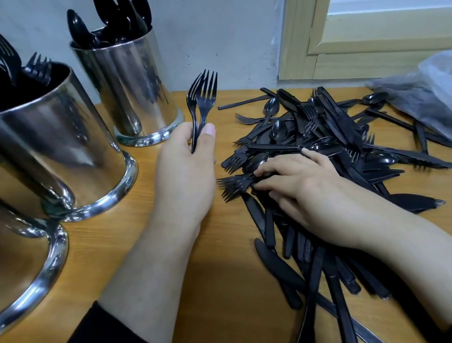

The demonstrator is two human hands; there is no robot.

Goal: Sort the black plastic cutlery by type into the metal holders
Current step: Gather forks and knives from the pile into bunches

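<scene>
The pale wooden worktop (220,300) carries everything. At nine to ten o'clock stands the wide polished metal holder of forks (44,142), tines up; a taller, narrower metal holder of spoons (134,82) stands behind it at eleven, and a third shiny metal holder (12,269) sits at the left edge, its contents out of sight. From centre to three o'clock sprawls the loose heap of black plastic forks, spoons and knives (337,140), with a crumpled clear plastic bag (449,98) beyond it at two o'clock

The left hand (185,176) stands between holders and heap, its fingers clenched round the handles of two black plastic forks (202,100) held upright, tines at twelve. The right hand (306,190) lies palm-down on the heap, fingers curled onto the handles of a few more black forks at the heap's near-left edge (235,184); whether they truly pinch them I cannot tell

Those forks lie flat, long axis running nine to three, tines toward nine, straight at the left hand. I judge the next pass goes right to left, then into the fork holder, which the left hand is nearer
</scene>
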